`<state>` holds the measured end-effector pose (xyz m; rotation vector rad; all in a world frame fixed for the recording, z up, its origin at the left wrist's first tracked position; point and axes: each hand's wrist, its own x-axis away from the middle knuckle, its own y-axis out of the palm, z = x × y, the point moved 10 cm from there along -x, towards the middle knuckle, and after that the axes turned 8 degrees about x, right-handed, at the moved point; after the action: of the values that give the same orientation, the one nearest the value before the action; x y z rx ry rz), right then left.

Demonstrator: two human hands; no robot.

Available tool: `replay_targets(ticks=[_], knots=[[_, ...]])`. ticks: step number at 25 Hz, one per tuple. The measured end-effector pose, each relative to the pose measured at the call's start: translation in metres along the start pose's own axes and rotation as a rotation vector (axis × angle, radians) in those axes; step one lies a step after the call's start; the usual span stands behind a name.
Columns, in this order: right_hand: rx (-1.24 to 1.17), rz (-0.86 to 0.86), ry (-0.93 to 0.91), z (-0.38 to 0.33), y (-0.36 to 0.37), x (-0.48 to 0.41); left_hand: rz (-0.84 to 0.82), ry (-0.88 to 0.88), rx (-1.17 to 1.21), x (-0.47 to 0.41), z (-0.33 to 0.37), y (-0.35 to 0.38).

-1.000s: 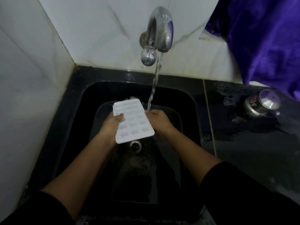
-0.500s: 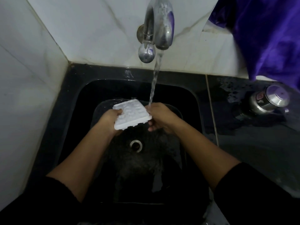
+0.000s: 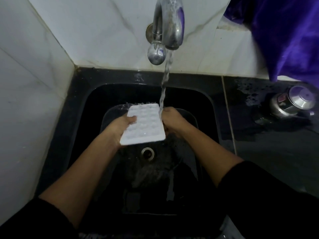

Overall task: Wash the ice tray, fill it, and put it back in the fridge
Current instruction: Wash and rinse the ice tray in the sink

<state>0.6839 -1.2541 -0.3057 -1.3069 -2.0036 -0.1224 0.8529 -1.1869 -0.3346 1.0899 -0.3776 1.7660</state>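
I am holding the white ice tray (image 3: pixel 144 125) in both hands inside the black sink (image 3: pixel 81 104), just above and behind the drain (image 3: pixel 147 153), with its gridded face turned up towards me. My left hand (image 3: pixel 119 126) is gripping the tray's left long edge, the thumb lying on top and the other fingers hidden beneath it. My right hand (image 3: pixel 174 120) is closing on the right long edge, its fingers (image 3: pixel 167 111) curling round the rim, though most of them are tucked out of sight behind the tray. A stream of water (image 3: pixel 164 87) is falling from the tap (image 3: pixel 170 23) and landing at the tray's far right corner, right where my right hand is meeting the rim, and water is splashing along the tray's far short edge. The tap's round knob (image 3: pixel 156 54) is hanging just left of the spout, in front of the pale marble-look wall tiles (image 3: pixel 103 31) that are wrapping the corner behind and to the left of the sink. To the right of the sink the dark table (image 3: pixel 276 152) is looking wet, and a small steel pot (image 3: pixel 291 102) is lying tilted on it near the back. A purple cloth (image 3: pixel 284 31) is hanging down above that pot at the upper right. My black sleeves (image 3: pixel 267 195) are showing at the bottom of the view.
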Motion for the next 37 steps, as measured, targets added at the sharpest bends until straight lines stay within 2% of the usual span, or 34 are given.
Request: replay_targets(ticks=[2, 7, 11, 16, 21, 23, 26, 29, 32, 35, 37], knots=[[0.011, 0.051, 0.028, 0.003, -0.005, -0.011, -0.035, 0.01, -0.022, 0.009, -0.009, 0.002], [0.082, -0.088, -0.107, 0.005, 0.034, 0.021, -0.001, 0.046, 0.064, 0.011, -0.005, -0.024], [0.023, 0.103, -0.016, 0.005, -0.01, -0.013, -0.126, 0.044, -0.013, 0.028, -0.018, 0.001], [0.1, -0.002, -0.125, 0.005, 0.026, 0.011, -0.117, 0.085, 0.031, 0.023, -0.006, -0.016], [-0.068, 0.239, 0.041, 0.026, -0.021, -0.037, -0.183, 0.063, -0.025, 0.024, -0.019, 0.01], [-0.166, 0.193, 0.095, 0.039, -0.002, -0.032, -0.18, 0.08, -0.014, 0.014, -0.012, 0.013], [-0.359, 0.05, 0.15, 0.039, 0.03, 0.032, -0.184, 0.095, -0.066, 0.002, 0.0, 0.023], [-0.484, 0.116, 0.238, 0.068, 0.014, 0.038, -0.196, 0.098, -0.104, 0.006, -0.005, 0.052], [-0.605, 0.21, 0.415, 0.093, -0.007, 0.031, -0.226, 0.147, -0.181, 0.024, -0.016, 0.077], [-0.727, 0.256, 0.478, 0.095, -0.011, 0.033, -0.183, 0.276, -0.235, 0.036, -0.015, 0.078], [-0.72, 0.27, 0.486, 0.097, -0.013, 0.038, -0.166, 0.385, -0.283, 0.041, -0.011, 0.072]])
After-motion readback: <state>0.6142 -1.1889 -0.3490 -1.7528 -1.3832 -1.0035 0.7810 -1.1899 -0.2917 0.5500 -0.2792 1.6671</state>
